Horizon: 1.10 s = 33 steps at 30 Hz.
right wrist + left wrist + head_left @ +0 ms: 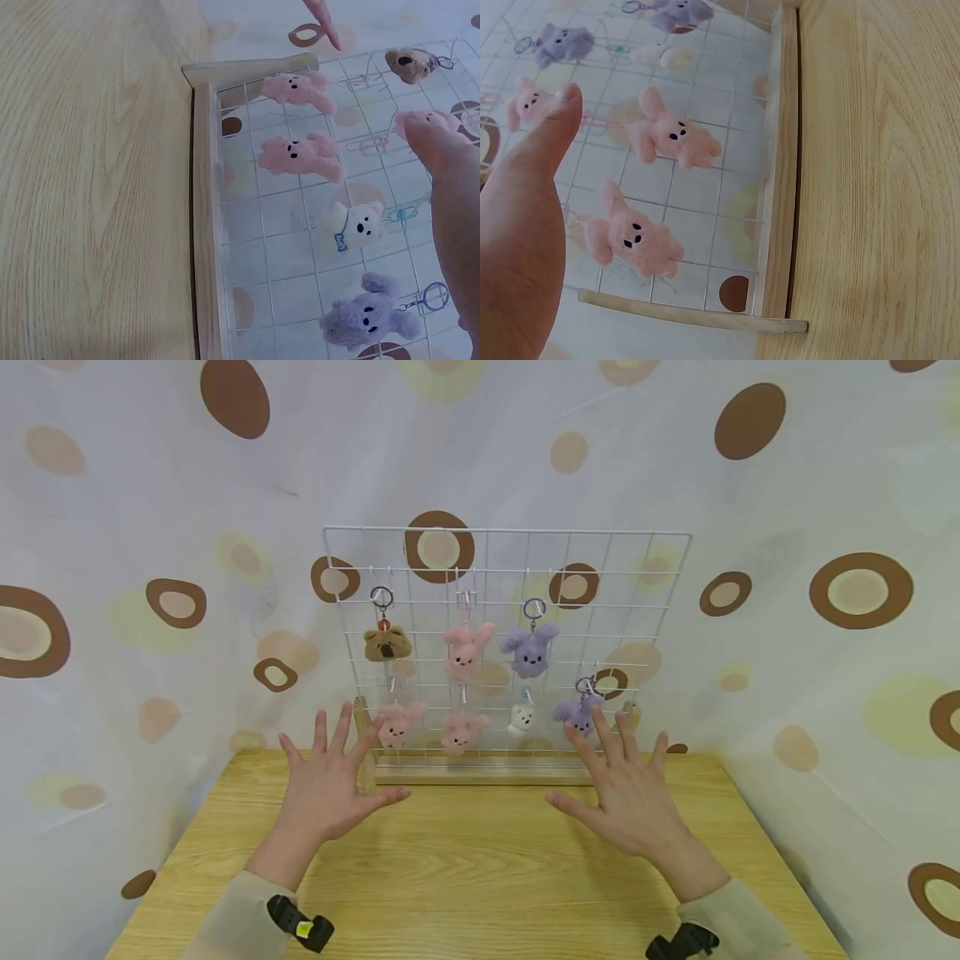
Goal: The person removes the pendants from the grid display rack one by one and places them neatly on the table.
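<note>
From here I see the left hand (pixel 326 789) and right hand (pixel 633 797), fingers (pixel 341 728) spread wide and holding nothing, before plush toys (pixel 531 654) that hang on the rack (pixel 480 774), probably light, squashy and best gripped round their bodies.

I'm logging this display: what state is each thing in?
Left hand: open, fingers spread, holding nothing
Right hand: open, fingers spread, holding nothing
Rack: standing upright on the table
Brown plush: hanging
Three pink plushes: hanging
Two purple plushes: hanging, lower one partly hidden in the head view
White plush: hanging
</note>
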Each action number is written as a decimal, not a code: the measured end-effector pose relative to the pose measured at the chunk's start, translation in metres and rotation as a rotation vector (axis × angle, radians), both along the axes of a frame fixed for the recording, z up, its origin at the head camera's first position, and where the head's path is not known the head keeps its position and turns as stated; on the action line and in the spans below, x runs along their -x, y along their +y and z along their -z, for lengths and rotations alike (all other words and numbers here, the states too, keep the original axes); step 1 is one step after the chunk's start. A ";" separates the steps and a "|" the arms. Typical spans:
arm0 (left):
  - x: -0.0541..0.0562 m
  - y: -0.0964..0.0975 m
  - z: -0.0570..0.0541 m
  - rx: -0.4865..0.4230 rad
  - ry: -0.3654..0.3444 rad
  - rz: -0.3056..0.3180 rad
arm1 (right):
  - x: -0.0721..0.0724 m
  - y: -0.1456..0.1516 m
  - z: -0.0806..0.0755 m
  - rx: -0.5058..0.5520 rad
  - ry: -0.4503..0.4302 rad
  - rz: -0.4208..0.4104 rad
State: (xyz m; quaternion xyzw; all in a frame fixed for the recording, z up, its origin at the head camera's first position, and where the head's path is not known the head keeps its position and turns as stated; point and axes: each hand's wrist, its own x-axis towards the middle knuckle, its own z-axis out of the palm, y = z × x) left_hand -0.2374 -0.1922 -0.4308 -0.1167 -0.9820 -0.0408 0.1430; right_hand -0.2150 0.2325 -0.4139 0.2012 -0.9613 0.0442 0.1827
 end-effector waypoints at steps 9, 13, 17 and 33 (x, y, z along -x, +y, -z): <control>0.003 -0.002 0.000 -0.024 0.020 -0.005 | 0.000 -0.001 -0.007 0.023 0.044 -0.029; 0.004 -0.003 0.000 -0.050 0.027 -0.013 | 0.000 -0.002 -0.012 0.042 0.078 -0.053; 0.006 -0.004 -0.001 -0.081 0.025 -0.018 | 0.000 -0.003 -0.018 0.065 0.104 -0.078; 0.021 -0.008 0.000 -0.324 0.046 -0.025 | 0.007 -0.012 -0.053 0.273 0.119 -0.196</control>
